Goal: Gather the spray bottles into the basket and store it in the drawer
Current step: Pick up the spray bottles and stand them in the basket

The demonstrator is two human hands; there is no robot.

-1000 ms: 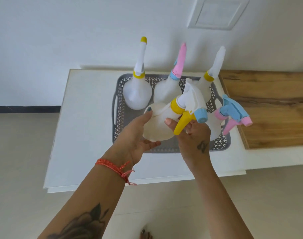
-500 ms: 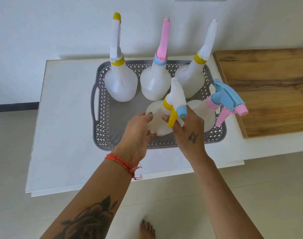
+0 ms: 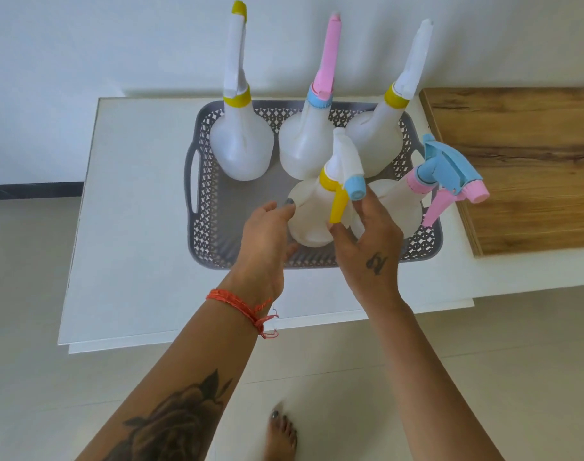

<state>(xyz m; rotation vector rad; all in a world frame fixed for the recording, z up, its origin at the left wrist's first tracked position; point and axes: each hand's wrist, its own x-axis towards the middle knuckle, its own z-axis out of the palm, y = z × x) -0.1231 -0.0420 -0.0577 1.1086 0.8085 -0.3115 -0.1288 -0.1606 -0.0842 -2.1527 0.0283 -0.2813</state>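
A grey lattice basket (image 3: pixel 204 207) sits on a white table (image 3: pixel 134 227). Three white spray bottles stand along its back: one with a yellow collar (image 3: pixel 242 144), one with a pink head (image 3: pixel 300 148), one with a white head (image 3: pixel 375 141). At the front right leans a bottle with a blue head and pink trigger (image 3: pixel 400 204). In the front middle stands a bottle with a yellow trigger and blue nozzle (image 3: pixel 312 214). My left hand (image 3: pixel 264 241) cups its left side. My right hand (image 3: pixel 367 247) has spread fingers, fingertips by the trigger.
A wooden surface (image 3: pixel 523 168) adjoins the white table on the right, close to the basket's right wall. A white wall rises directly behind the table. Pale floor tiles and my bare foot (image 3: pixel 282 434) lie below the table's front edge. No drawer is in view.
The yellow-trigger bottle went from tilted above the basket to upright on its floor. My right hand's fingers have spread off the trigger. The view has moved closer.
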